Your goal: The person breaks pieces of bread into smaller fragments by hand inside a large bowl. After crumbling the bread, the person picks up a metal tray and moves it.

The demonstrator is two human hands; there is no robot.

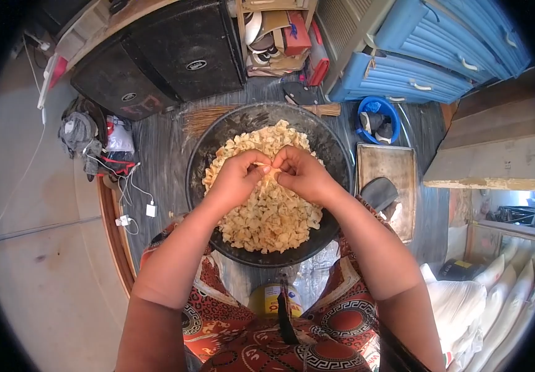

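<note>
A wide black basin (337,170) stands between my knees, heaped with pale golden broken pieces (270,226) that look like torn bread. Over the middle of the heap, my left hand (240,175) and my right hand (306,175) meet at the fingertips. Both are closed in a pinch on one small pale piece (272,172), which looks like the bread below. The fingers cover most of that piece. My forearms reach across the near rim of the basin.
A straw broom (208,118) lies behind the basin. On the right are a worn metal tray (397,158) with dark items on it and a blue bucket (393,115). A yellow tin (266,301) stands between my legs. Black speakers (187,46) and blue drawers (404,80) line the back.
</note>
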